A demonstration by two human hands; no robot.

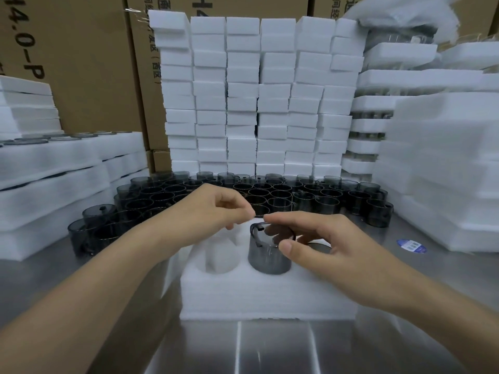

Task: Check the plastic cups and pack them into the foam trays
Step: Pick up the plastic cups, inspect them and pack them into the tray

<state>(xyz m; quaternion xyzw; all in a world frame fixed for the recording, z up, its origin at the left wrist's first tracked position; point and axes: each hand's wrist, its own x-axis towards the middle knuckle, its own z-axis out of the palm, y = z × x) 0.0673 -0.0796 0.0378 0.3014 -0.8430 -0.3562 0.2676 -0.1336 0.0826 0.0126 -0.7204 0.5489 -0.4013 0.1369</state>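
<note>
Now the right hand (318, 238) is pinching the cup (267, 259) by its rim, seating it mid-frame in the tray (243, 298); the left hand (216, 209) is hovering curled, its hold unclear. Next, likely letting go and filling the empty hole at left

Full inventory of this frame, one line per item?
foam tray: one, white, front centre of the table
cup: one, smoky grey, in a tray cavity, right of an empty one
loose cups: dozens, smoky grey, behind the tray
foam blocks: many stacks, white, back centre
foam tray stacks: several, white, left and right
cardboard boxes: several, brown, behind
sticker: one, blue, right on the table
table: one, steel
left hand: fingertips pinched, above the tray
right hand: pinches the cup's rim
</note>
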